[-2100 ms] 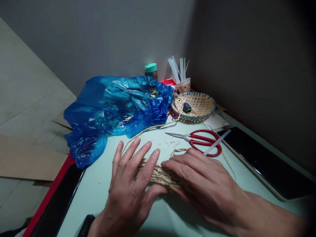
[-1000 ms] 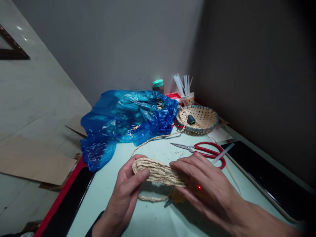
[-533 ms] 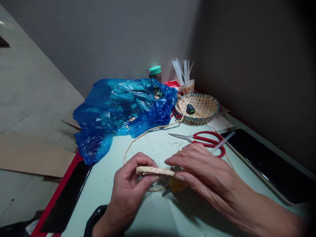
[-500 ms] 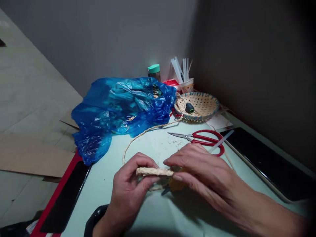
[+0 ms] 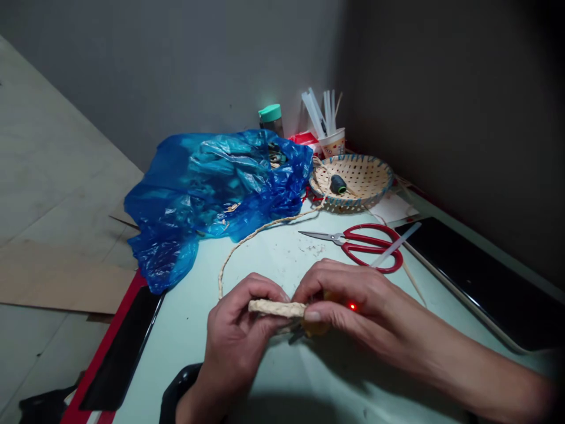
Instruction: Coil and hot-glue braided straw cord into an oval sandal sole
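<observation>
My left hand (image 5: 241,330) is closed around a flat coil of twisted straw-coloured cord (image 5: 276,307), seen nearly edge-on. A tail of the same cord (image 5: 249,238) runs from behind this hand back toward the basket. My right hand (image 5: 348,294) pinches the coil's right edge between thumb and fingers. Below and behind the right fingers shows a yellow thing (image 5: 316,328) with a dark tip and a lit red lamp (image 5: 352,306); it looks like a hot glue gun. Most of it is hidden, and I cannot tell whether the right hand also holds it.
Red-handled scissors (image 5: 371,247) lie beyond my right hand, beside a translucent stick (image 5: 397,244). A woven basket (image 5: 366,176) holds a dark thread spool (image 5: 338,184). A blue plastic bag (image 5: 212,182), a cup of sticks (image 5: 333,143) and a black tablet-like slab (image 5: 481,282) stand around.
My right fingers have bent and closed on the coil's right edge; before, they were straighter. The red lamp now shows. The view has shifted slightly.
</observation>
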Demonstrator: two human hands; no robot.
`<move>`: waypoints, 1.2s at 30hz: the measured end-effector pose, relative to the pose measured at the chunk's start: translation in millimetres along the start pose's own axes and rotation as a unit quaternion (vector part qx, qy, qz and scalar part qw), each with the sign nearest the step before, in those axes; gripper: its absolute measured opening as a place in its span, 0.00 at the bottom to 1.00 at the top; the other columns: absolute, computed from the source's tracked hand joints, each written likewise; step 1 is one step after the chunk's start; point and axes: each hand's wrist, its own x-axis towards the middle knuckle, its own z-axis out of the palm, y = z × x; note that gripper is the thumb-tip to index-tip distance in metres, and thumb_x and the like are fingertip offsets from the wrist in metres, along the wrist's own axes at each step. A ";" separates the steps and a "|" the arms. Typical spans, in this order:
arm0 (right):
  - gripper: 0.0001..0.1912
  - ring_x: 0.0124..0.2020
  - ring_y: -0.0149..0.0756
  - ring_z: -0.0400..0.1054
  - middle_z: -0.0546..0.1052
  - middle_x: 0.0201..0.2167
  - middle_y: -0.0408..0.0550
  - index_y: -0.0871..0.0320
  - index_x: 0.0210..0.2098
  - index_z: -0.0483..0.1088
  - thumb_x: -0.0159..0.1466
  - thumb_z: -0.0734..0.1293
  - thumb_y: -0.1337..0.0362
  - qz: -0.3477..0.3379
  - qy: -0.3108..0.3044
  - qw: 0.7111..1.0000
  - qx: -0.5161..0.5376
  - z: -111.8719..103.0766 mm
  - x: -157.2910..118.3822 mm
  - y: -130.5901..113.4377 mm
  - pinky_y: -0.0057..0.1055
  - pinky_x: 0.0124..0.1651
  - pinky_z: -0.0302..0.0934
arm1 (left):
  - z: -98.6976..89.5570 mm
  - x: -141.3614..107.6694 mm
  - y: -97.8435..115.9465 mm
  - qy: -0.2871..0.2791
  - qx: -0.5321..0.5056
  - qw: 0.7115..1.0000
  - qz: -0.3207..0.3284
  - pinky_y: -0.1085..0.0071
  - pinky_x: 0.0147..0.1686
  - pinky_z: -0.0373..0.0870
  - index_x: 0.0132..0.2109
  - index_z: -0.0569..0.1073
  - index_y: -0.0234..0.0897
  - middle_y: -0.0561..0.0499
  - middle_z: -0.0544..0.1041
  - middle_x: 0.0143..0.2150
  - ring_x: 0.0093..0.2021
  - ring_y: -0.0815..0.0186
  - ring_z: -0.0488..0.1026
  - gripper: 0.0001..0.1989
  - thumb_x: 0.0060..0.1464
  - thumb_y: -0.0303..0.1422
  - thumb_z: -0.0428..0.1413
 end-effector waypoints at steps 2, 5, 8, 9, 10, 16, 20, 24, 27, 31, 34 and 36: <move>0.08 0.39 0.30 0.70 0.77 0.37 0.39 0.53 0.42 0.74 0.74 0.62 0.63 -0.014 0.019 0.999 -0.047 0.8 0.2 0.0 0.27 0.43 0.59 | 0.6 2.1 0.9 0.005 -0.032 0.998 -0.049 0.74 0.32 0.71 0.34 0.78 0.39 0.54 0.77 0.30 0.31 0.68 0.74 0.04 0.52 0.29 0.66; 0.10 0.42 0.33 0.70 0.78 0.42 0.41 0.52 0.49 0.72 0.74 0.61 0.61 -0.032 0.052 0.991 -0.117 0.6 0.1 0.0 0.31 0.46 0.60 | 0.3 5.3 2.1 0.010 -0.101 0.990 -0.093 0.76 0.30 0.71 0.38 0.76 0.38 0.55 0.76 0.29 0.28 0.70 0.73 0.07 0.53 0.33 0.66; 0.10 0.39 0.35 0.70 0.78 0.40 0.42 0.52 0.51 0.72 0.73 0.63 0.62 -0.065 0.061 0.980 -0.176 -0.5 0.2 1.0 0.32 0.43 0.61 | -2.2 7.7 0.9 0.008 -0.162 0.982 -0.098 0.75 0.32 0.72 0.39 0.75 0.38 0.55 0.77 0.31 0.30 0.70 0.73 0.07 0.57 0.35 0.64; 0.09 0.38 0.35 0.70 0.78 0.38 0.41 0.52 0.50 0.72 0.73 0.63 0.63 -0.070 0.056 0.978 -0.188 -0.9 0.4 1.4 0.32 0.41 0.61 | -3.3 8.3 0.1 0.001 -0.174 0.980 -0.100 0.74 0.33 0.72 0.40 0.75 0.38 0.54 0.77 0.32 0.30 0.70 0.73 0.07 0.59 0.36 0.62; 0.09 0.36 0.35 0.70 0.78 0.37 0.41 0.52 0.50 0.72 0.73 0.62 0.63 -0.071 0.049 0.977 -0.197 -1.3 0.6 1.6 0.32 0.40 0.61 | -4.5 8.7 -0.7 -0.007 -0.181 0.978 -0.102 0.73 0.35 0.72 0.40 0.75 0.37 0.53 0.77 0.33 0.31 0.69 0.73 0.08 0.62 0.37 0.60; 0.11 0.37 0.34 0.71 0.80 0.39 0.40 0.50 0.47 0.74 0.74 0.60 0.59 -0.032 0.023 0.981 -0.189 -5.2 -1.1 -0.2 0.32 0.41 0.63 | -9.3 9.3 -0.6 0.008 -0.135 0.985 -0.111 0.74 0.34 0.71 0.44 0.77 0.37 0.52 0.77 0.34 0.31 0.69 0.72 0.11 0.63 0.40 0.58; 0.12 0.42 0.35 0.73 0.80 0.43 0.41 0.50 0.46 0.75 0.73 0.61 0.59 0.000 0.010 0.986 -0.167 -7.2 -4.4 -2.1 0.32 0.45 0.65 | -12.1 9.1 0.2 0.025 -0.127 0.983 -0.129 0.74 0.32 0.71 0.40 0.78 0.36 0.53 0.76 0.31 0.30 0.69 0.71 0.11 0.59 0.40 0.61; 0.13 0.41 0.36 0.73 0.80 0.40 0.42 0.51 0.45 0.76 0.73 0.60 0.57 0.025 -0.007 0.987 -0.161 -7.1 -5.6 -4.8 0.34 0.43 0.66 | -14.5 9.5 0.3 0.007 -0.120 0.984 -0.129 0.76 0.31 0.69 0.36 0.75 0.35 0.54 0.73 0.29 0.29 0.71 0.70 0.12 0.59 0.40 0.62; 0.14 0.40 0.37 0.73 0.80 0.41 0.43 0.50 0.44 0.76 0.73 0.59 0.56 0.032 -0.004 0.986 -0.161 -6.9 -5.8 -4.9 0.34 0.42 0.66 | -14.5 10.5 0.2 -0.012 -0.118 0.985 -0.128 0.76 0.28 0.68 0.34 0.72 0.36 0.56 0.72 0.26 0.26 0.72 0.69 0.14 0.60 0.42 0.60; 0.15 0.44 0.42 0.74 0.81 0.43 0.45 0.50 0.46 0.77 0.72 0.60 0.53 0.052 0.008 0.989 -0.138 -7.3 -5.8 -2.7 0.35 0.43 0.65 | -14.4 11.9 -4.2 -0.037 -0.118 0.982 -0.141 0.76 0.24 0.66 0.33 0.68 0.37 0.56 0.71 0.25 0.23 0.72 0.67 0.16 0.62 0.44 0.58; 0.17 0.45 0.44 0.73 0.81 0.43 0.47 0.51 0.47 0.78 0.71 0.61 0.49 0.086 -0.014 0.993 -0.084 -9.1 -2.7 -1.1 0.36 0.45 0.63 | -14.1 13.5 -8.6 -0.045 -0.140 0.979 -0.144 0.76 0.21 0.62 0.31 0.67 0.37 0.56 0.68 0.23 0.21 0.73 0.64 0.20 0.60 0.48 0.59; 0.17 0.45 0.43 0.72 0.80 0.43 0.47 0.52 0.46 0.78 0.70 0.64 0.49 0.108 -0.021 0.994 -0.013 -11.2 1.0 0.4 0.35 0.46 0.62 | -13.7 15.6 -8.4 -0.049 -0.166 0.975 -0.138 0.75 0.20 0.62 0.30 0.67 0.37 0.55 0.67 0.23 0.21 0.72 0.64 0.24 0.57 0.54 0.58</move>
